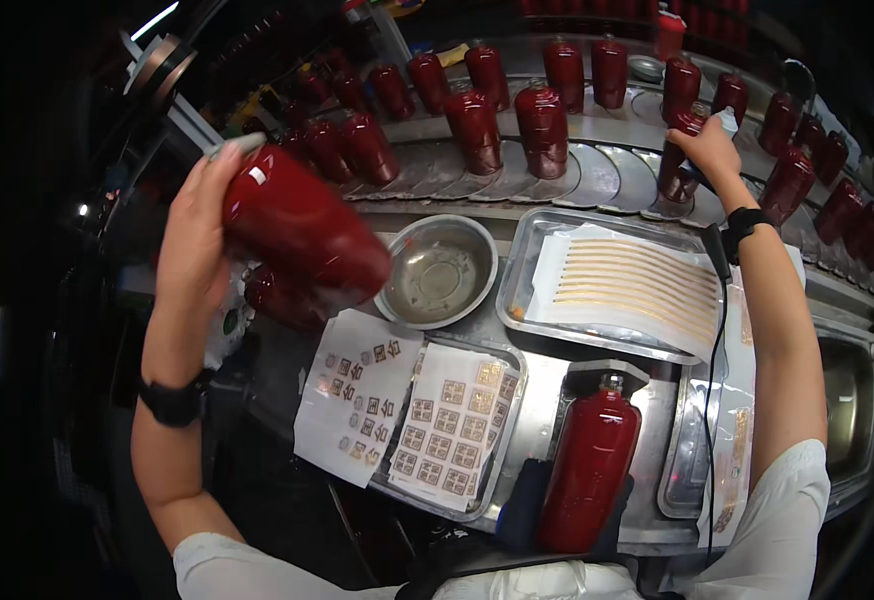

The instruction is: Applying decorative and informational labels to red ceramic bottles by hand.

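Your left hand (197,235) is raised at the left, fingers wrapped around a dark red bottle (302,225) that tilts with its neck up toward the left. A second red bottle (282,297) sits just beneath it. Below lie a white sheet of small gold stickers (355,395) and, beside it, a metal tray (512,400) carrying a sheet of square gold labels (447,425). A round steel bowl (439,270) stands above them. At centre bottom, an upright red bottle (589,470) stands close to you. Further right, a larger steel tray (547,230) holds a sheet of long gold strips (632,285). Your right hand (707,150) reaches to the curved conveyor (597,175), closed on the neck of a red bottle on the belt (679,160) among rows of others.
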Demonstrator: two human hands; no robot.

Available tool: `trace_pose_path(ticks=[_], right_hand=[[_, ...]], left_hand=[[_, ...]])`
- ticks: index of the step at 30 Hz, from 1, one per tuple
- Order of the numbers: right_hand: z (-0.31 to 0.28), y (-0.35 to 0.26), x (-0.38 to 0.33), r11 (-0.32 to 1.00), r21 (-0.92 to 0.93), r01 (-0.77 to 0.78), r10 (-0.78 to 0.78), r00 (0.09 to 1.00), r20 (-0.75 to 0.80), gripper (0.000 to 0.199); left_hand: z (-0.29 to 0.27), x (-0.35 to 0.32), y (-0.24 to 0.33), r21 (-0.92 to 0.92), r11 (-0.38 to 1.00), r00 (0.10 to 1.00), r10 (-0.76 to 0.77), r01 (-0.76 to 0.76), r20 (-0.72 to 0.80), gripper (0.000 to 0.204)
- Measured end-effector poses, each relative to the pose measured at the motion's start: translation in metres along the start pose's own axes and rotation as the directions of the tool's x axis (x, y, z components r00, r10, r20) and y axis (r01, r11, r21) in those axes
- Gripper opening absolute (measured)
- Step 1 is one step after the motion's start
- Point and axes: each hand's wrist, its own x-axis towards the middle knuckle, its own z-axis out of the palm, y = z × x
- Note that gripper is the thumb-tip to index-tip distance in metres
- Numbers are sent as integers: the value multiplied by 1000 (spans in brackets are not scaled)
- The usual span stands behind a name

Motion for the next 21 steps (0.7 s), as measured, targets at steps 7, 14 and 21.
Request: trace_pose_path(ticks=[7,14,21], right_hand=[[-21,23,8,986,-167,-21,23,1000,9,98],[-24,6,17,927,-176,331,-367,893,-258,70],[2,-19,8,925,-45,377,-380,914,-142,74]], left_hand=[[-149,-73,-73,221,948,915,-132,229,-380,35],[-220,-67,-188,485,816,818,27,314,-575,33],[-252,-41,-260,513,763,769,33,394,-639,43]])
